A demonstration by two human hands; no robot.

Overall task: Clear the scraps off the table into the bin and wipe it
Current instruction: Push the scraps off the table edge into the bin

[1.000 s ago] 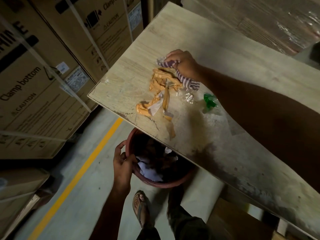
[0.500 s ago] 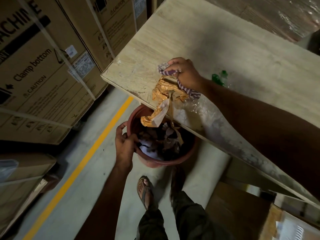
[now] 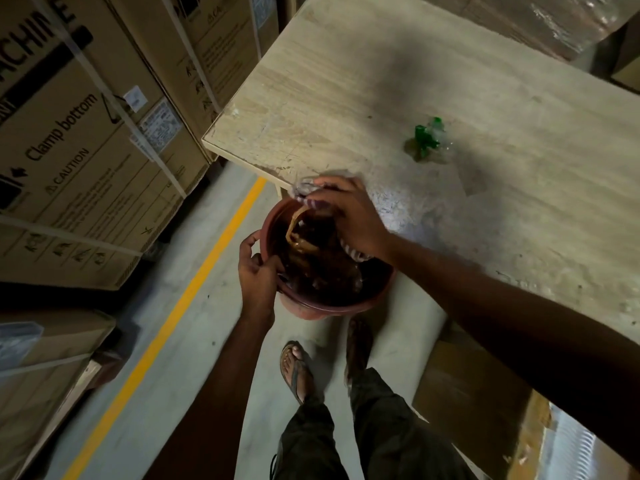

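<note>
Both grip: my left hand [image 3: 258,276] the round reddish plastic bin [image 3: 329,308], my right hand [image 3: 350,216] the striped cloth [image 3: 304,189]; orange tape scraps [image 3: 297,234] now fell inside.

Left hand [image 3: 258,271] on bin [image 3: 349,306] rim, cloth-gripping right hand [image 3: 349,216] above.

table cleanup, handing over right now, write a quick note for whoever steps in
The left hand grips the rim of the bin, holding it just below the table edge.
The right hand holds the striped cloth over the bin's mouth.
Done: the orange tape scrap is off the table and hangs into the bin.
Left to do: the green scrap lies on the table; sweep it in, then wipe the top.
</note>
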